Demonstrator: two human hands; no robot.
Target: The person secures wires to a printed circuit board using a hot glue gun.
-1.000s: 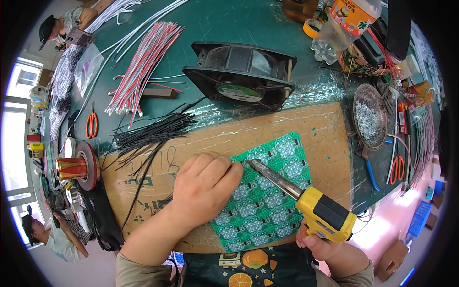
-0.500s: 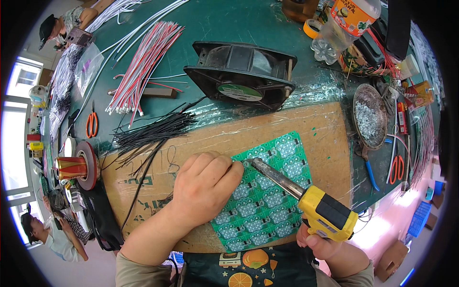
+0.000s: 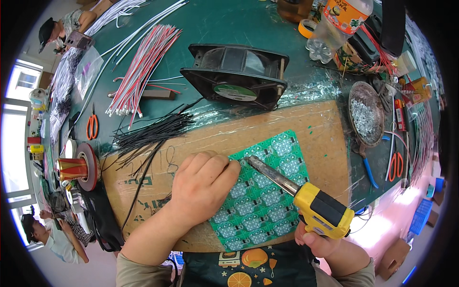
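A green panel of circuit boards [image 3: 263,210] lies tilted on the brown work board, its grid of small repeated circuits facing up. My right hand [image 3: 318,241] is closed around the handle of a yellow and black soldering gun [image 3: 325,210]. Its long metal barrel slants up and left over the panel, with the tip near the upper left corner. My left hand [image 3: 203,184] is closed in a pinch at that corner, beside the tip. Whatever its fingers hold is too small or hidden to make out.
Past the brown board [image 3: 320,129] stands a black fan [image 3: 236,76]. Black wires [image 3: 153,129], red-and-white wires [image 3: 143,71], orange scissors [image 3: 92,126] and a solder reel [image 3: 86,165] lie leftward. A pan of metal scraps [image 3: 366,115] and blue-handled pliers [image 3: 369,172] sit right.
The view has shifted slightly, so most things appear a little further left. Both hands and the soldering gun keep nearly the same places over the panel.
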